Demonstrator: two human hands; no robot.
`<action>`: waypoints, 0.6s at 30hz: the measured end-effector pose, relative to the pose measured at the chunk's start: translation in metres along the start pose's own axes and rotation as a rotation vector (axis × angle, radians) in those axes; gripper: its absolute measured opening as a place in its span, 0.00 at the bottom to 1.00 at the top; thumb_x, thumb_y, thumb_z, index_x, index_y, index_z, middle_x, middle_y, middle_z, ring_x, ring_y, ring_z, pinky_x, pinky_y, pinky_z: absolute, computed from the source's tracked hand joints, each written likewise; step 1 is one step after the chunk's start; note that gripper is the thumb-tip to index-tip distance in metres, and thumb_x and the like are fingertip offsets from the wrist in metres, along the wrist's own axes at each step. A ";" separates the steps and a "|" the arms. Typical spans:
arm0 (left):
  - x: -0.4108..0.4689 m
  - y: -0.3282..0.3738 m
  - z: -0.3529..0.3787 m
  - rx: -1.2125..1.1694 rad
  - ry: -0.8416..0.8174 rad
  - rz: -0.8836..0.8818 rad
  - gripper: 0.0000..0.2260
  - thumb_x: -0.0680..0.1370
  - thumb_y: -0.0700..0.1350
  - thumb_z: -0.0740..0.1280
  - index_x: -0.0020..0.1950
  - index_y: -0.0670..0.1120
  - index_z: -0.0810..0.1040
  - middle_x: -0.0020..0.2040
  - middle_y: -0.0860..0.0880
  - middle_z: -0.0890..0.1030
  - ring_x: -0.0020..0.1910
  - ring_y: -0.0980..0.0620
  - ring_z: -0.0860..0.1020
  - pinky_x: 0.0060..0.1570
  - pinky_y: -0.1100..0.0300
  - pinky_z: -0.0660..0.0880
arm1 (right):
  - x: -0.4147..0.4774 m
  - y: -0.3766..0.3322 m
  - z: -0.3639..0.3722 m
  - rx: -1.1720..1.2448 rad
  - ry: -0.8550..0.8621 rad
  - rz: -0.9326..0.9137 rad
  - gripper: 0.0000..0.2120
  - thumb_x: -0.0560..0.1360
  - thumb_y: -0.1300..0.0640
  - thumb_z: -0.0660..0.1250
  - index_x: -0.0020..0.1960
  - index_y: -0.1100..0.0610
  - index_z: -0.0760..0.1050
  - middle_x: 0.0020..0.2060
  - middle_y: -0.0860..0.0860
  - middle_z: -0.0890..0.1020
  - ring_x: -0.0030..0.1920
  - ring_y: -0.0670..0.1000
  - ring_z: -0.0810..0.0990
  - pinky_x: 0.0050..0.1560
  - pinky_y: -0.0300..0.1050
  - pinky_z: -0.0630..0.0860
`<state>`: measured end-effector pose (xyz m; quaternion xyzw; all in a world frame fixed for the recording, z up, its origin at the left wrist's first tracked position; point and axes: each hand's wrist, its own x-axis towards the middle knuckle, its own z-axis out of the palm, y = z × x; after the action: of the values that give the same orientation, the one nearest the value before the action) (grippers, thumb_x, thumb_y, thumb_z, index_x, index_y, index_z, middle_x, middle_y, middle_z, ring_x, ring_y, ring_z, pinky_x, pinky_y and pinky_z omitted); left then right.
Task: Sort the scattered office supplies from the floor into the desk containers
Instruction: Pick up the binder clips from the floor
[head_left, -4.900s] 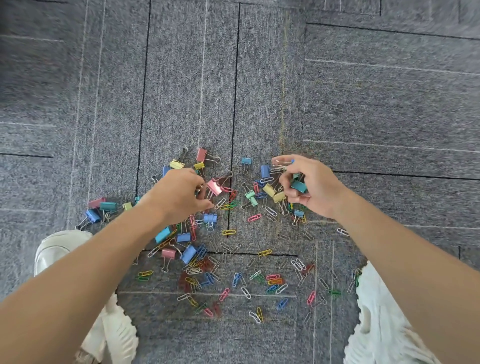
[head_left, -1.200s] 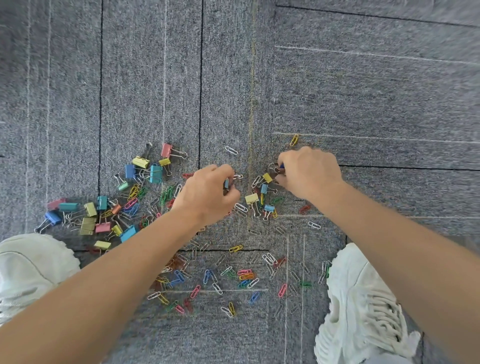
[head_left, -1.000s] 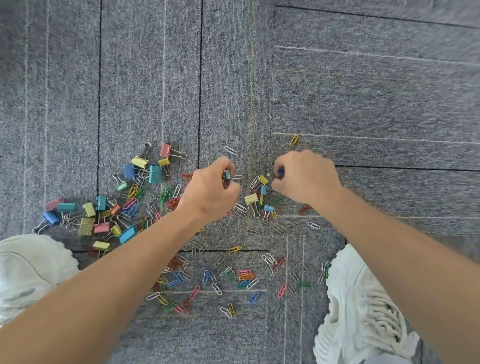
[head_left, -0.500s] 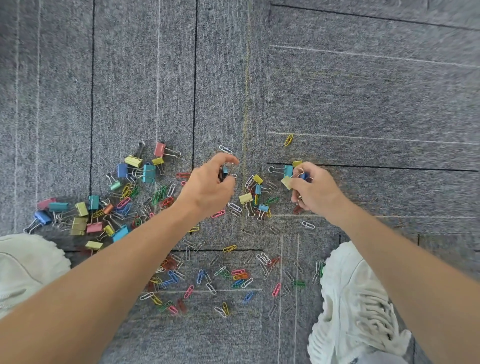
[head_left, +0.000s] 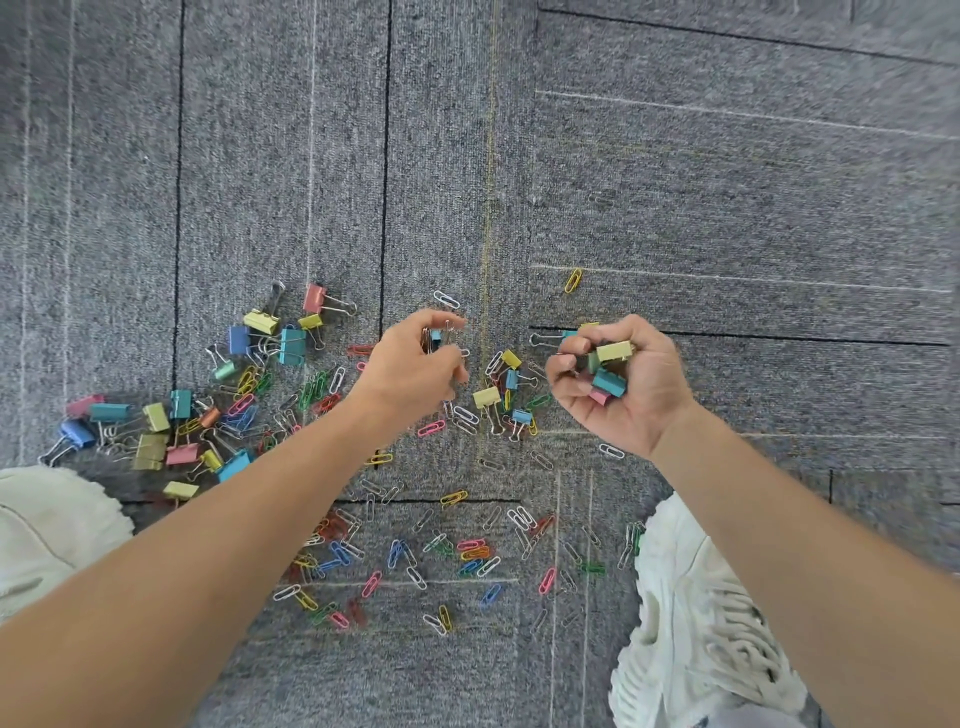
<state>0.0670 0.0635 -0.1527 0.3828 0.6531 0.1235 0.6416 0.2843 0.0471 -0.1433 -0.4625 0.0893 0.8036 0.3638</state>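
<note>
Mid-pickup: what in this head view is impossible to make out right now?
- Desk containers: outside the head view.
- Number of binder clips in the right hand: curled fingers cover some.
- What the left hand pinches besides one blue clip: hidden behind its fingers.
- Any paper clips under the left forearm: covered by it.
- Left shoe: cut off by the left edge.

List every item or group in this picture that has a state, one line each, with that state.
left hand, pinches a few small clips
right hand, palm up, curled round a handful of binder clips
loose binder clips, scattered on the carpet, not yet gathered
paper clips, scattered flat on the carpet
yellow paper clip, lying alone beyond the hands
</note>
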 end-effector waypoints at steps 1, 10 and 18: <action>0.000 0.001 0.000 -0.042 0.000 -0.023 0.16 0.80 0.35 0.63 0.64 0.52 0.74 0.38 0.47 0.83 0.35 0.48 0.75 0.33 0.55 0.73 | 0.002 0.001 0.002 0.009 0.008 0.003 0.05 0.68 0.59 0.60 0.34 0.57 0.72 0.33 0.50 0.74 0.38 0.51 0.74 0.31 0.38 0.68; -0.001 0.008 -0.001 -0.308 -0.035 -0.155 0.09 0.79 0.34 0.62 0.57 0.44 0.75 0.37 0.44 0.80 0.30 0.50 0.74 0.29 0.58 0.69 | 0.007 0.009 0.013 0.076 -0.048 -0.023 0.05 0.73 0.61 0.57 0.41 0.57 0.71 0.38 0.54 0.78 0.47 0.56 0.82 0.51 0.52 0.79; -0.028 0.032 -0.033 -0.765 -0.109 -0.258 0.03 0.79 0.38 0.61 0.50 0.43 0.74 0.38 0.46 0.79 0.32 0.51 0.77 0.29 0.61 0.75 | 0.000 0.010 0.044 -0.005 -0.087 -0.057 0.05 0.73 0.57 0.61 0.41 0.55 0.75 0.45 0.55 0.81 0.45 0.56 0.81 0.43 0.51 0.81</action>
<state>0.0441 0.0775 -0.1063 0.0374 0.5680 0.2553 0.7816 0.2473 0.0611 -0.1207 -0.4304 0.0580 0.8125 0.3888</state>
